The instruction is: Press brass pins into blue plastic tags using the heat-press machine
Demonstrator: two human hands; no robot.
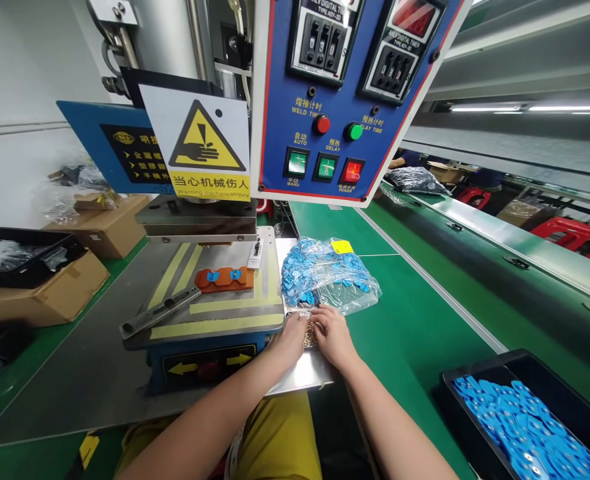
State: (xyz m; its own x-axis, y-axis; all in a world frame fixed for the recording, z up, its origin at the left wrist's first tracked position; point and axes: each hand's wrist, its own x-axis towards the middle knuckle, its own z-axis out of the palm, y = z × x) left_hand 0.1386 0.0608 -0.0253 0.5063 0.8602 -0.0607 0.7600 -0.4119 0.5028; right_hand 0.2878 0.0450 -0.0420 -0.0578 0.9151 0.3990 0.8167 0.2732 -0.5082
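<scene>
My left hand (pixel 291 337) and my right hand (pixel 333 333) are close together over a small heap of brass-coloured metal pieces (pixel 309 333) at the front of the machine's side shelf. The fingers of both hands are bent inward with their tips together at the heap; whatever they pinch is too small to make out. Just beyond them lies a clear plastic bag (pixel 362 293) of blue plastic parts (pixel 299 267), with a yellow label (pixel 341 247). To the left, an orange-brown fixture (pixel 225 285) on the machine bed holds two blue parts (pixel 213 276).
A press head (pixel 199 223) with a warning sign (pixel 199 147) hangs over the bed (pixel 175 320), where a metal bar (pixel 159 313) lies. The control box (pixel 315 133) juts out above. A black tray (pixel 449 383) of blue parts stands right; cardboard boxes (pixel 107 230) stand left.
</scene>
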